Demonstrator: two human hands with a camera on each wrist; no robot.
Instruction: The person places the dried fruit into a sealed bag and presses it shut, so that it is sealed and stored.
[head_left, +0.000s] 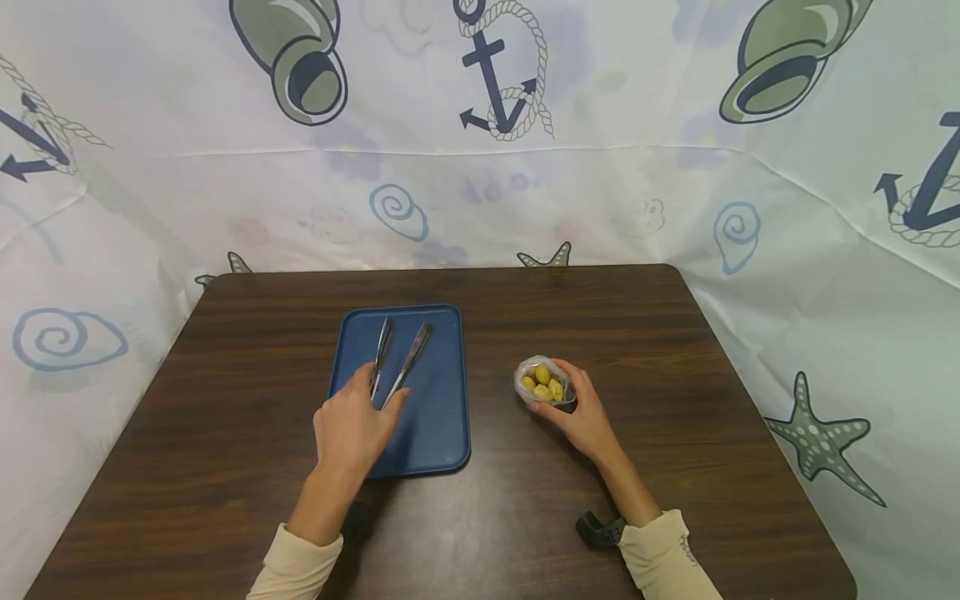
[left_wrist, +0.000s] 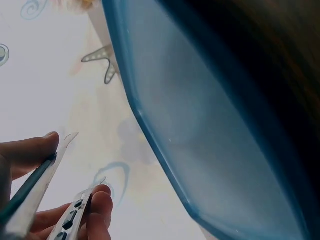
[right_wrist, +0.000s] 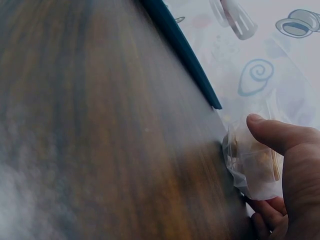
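Observation:
My left hand (head_left: 351, 427) grips a pair of metal tongs (head_left: 410, 363) over the blue tray (head_left: 441, 429), left of the table's middle. The tongs' two arms stand apart, tips toward the tray's far end. In the left wrist view, thumb and fingers lie on opposite arms of the tongs (left_wrist: 70, 218). On the right, my right hand (head_left: 583, 414) holds a small clear plastic container (head_left: 524, 368) between thumb and fingers. Several yellow-green, olive-like pieces (head_left: 542, 392) lie inside it. The right wrist view shows the container's crinkled clear wall (right_wrist: 257, 170); its contents are blurred there.
A dark wooden table (head_left: 517, 517) carries the tray and container. White cloth (head_left: 637, 192) printed with anchors, shells and starfish hangs behind and at both sides. A black wrist strap (head_left: 600, 531) shows at my right cuff.

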